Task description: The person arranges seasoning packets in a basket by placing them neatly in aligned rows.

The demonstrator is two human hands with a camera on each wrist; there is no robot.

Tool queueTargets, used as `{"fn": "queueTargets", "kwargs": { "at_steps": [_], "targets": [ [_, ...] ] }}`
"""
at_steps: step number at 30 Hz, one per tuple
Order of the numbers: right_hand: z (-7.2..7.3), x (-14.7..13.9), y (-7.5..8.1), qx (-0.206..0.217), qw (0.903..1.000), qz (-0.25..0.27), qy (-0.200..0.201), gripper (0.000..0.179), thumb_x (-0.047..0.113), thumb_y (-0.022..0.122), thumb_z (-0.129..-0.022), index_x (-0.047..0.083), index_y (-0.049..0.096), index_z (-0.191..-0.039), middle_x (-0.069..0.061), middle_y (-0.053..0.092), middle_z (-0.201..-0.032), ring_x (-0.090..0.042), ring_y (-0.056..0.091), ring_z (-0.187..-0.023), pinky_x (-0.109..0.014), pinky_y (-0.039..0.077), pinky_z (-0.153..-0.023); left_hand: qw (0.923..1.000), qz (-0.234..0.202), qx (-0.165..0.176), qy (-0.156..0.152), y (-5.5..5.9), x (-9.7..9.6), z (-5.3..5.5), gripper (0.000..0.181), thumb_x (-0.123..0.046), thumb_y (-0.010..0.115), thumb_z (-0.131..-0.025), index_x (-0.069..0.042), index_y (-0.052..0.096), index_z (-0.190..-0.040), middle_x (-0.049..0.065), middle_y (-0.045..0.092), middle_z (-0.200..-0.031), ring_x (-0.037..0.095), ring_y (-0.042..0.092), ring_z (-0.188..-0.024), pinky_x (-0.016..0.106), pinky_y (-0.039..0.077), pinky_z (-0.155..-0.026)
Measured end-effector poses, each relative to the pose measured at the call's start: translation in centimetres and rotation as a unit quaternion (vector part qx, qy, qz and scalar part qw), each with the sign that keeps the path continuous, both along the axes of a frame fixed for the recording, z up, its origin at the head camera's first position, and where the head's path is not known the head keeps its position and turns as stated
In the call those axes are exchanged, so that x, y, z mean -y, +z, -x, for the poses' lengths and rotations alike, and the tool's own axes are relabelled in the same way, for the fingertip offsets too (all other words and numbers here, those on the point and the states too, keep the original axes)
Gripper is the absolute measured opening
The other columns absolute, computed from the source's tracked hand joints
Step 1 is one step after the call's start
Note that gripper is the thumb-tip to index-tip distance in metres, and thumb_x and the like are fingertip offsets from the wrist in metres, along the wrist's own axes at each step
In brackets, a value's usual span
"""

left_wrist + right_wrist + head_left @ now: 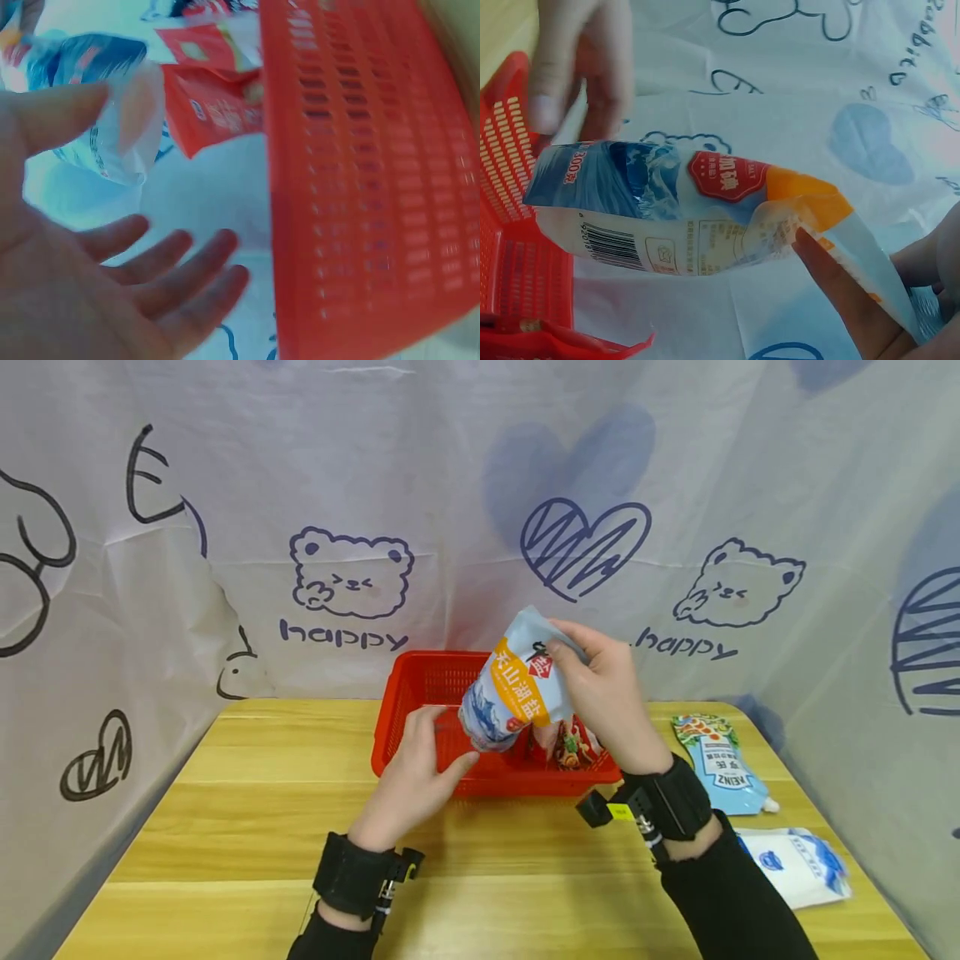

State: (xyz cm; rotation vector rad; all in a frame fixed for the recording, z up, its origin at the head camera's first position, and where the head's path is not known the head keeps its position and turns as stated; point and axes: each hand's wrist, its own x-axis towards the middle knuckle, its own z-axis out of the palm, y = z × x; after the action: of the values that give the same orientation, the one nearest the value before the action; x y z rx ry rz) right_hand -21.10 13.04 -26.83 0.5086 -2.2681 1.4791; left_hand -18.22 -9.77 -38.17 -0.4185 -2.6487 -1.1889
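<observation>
My right hand (603,689) pinches the top end of a blue and white salt pouch (510,689) with an orange band, holding it tilted over the red basket (495,787). In the right wrist view the salt pouch (705,210) shows its barcode side, its upper end between thumb and fingers. Beside the pouch's lower end is my left hand (416,768), over the basket's front left, thumb and fingers spread. The left wrist view shows the left hand (112,262) with its fingers apart and nothing gripped. Red packets (573,743) lie in the basket's right part.
A light blue Heinz pouch (723,766) with a white cap lies on the table (225,835) right of the basket. Nearer on that side lies a white and blue packet (798,864), partly behind my right sleeve. A white cloth (465,485) with drawings hangs behind the table.
</observation>
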Motion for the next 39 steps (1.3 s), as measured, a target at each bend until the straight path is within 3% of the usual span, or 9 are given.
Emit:
{"fn": "queueTargets", "kwargs": {
  "at_steps": [4,7,12,16,21,29,39],
  "targets": [
    [1.5,1.1,0.2,-0.018,0.9995,-0.026,0.004,0.031,0.006,0.057,-0.104,0.004,0.071,-0.132,-0.014,0.074,-0.119,-0.012,0.052,-0.055,-0.021,0.046,-0.05,0.9956,0.093,0.004,0.001,-0.6,0.2,0.1,0.057,-0.026,0.077,-0.095,0.001,0.055,-0.139,0.018,0.053,-0.139,0.032,0.06,-0.121,0.049,0.053,-0.103],
    [2.5,2.1,0.2,-0.038,0.9972,-0.064,0.006,0.032,0.003,0.055,-0.104,0.001,0.07,-0.132,-0.016,0.073,-0.12,-0.014,0.035,-0.044,-0.025,0.033,-0.046,0.9916,0.129,0.008,-0.01,-0.9,0.3,0.1,0.042,-0.022,0.078,-0.094,-0.002,0.066,-0.129,0.013,0.063,-0.127,0.027,0.065,-0.109,0.045,0.057,-0.094],
    [4.0,3.8,-0.4,-0.036,0.9922,-0.12,-0.004,0.034,0.001,0.051,-0.103,-0.001,0.069,-0.132,-0.02,0.073,-0.121,-0.022,0.062,-0.065,-0.03,0.042,-0.053,0.9876,0.155,0.015,-0.019,-1.2,0.3,0.2,0.029,-0.014,0.078,-0.093,-0.007,0.072,-0.12,0.009,0.068,-0.117,0.023,0.067,-0.099,0.041,0.059,-0.085],
    [5.2,4.9,-1.2,-0.023,0.9886,-0.148,-0.01,0.034,-0.002,0.05,-0.101,-0.002,0.069,-0.129,-0.021,0.073,-0.118,-0.029,0.073,-0.088,-0.038,0.058,-0.068,0.9854,0.168,0.006,-0.023,-1.4,0.4,0.1,0.023,-0.009,0.077,-0.092,-0.008,0.075,-0.115,0.007,0.068,-0.11,0.021,0.068,-0.094,0.04,0.059,-0.081],
    [6.3,6.0,-2.3,0.0,0.9846,-0.174,-0.007,0.035,-0.004,0.05,-0.1,-0.003,0.068,-0.13,-0.021,0.073,-0.116,-0.032,0.073,-0.098,-0.046,0.062,-0.086,0.9855,0.168,0.002,-0.025,-1.5,0.4,0.1,0.02,-0.008,0.077,-0.093,-0.01,0.076,-0.112,0.005,0.068,-0.105,0.02,0.066,-0.09,0.039,0.058,-0.08],
    [7.4,7.1,-3.8,0.042,0.9713,-0.231,-0.035,0.031,-0.002,0.055,-0.101,-0.002,0.067,-0.13,-0.021,0.073,-0.114,-0.033,0.073,-0.096,-0.047,0.062,-0.085,0.9862,0.164,0.001,-0.023,-1.5,0.4,0.4,0.02,-0.009,0.078,-0.092,-0.011,0.077,-0.112,0.003,0.068,-0.104,0.019,0.066,-0.089,0.038,0.058,-0.081],
    [8.4,7.5,-5.1,0.068,0.9613,-0.263,-0.048,0.024,0.0,0.06,-0.099,-0.005,0.069,-0.121,-0.02,0.072,-0.105,-0.033,0.073,-0.09,-0.047,0.063,-0.08,0.9853,0.169,-0.009,-0.021,-1.4,0.4,0.2,0.019,-0.008,0.077,-0.092,-0.01,0.077,-0.111,0.004,0.069,-0.102,0.02,0.067,-0.088,0.037,0.057,-0.078]
  ]
}}
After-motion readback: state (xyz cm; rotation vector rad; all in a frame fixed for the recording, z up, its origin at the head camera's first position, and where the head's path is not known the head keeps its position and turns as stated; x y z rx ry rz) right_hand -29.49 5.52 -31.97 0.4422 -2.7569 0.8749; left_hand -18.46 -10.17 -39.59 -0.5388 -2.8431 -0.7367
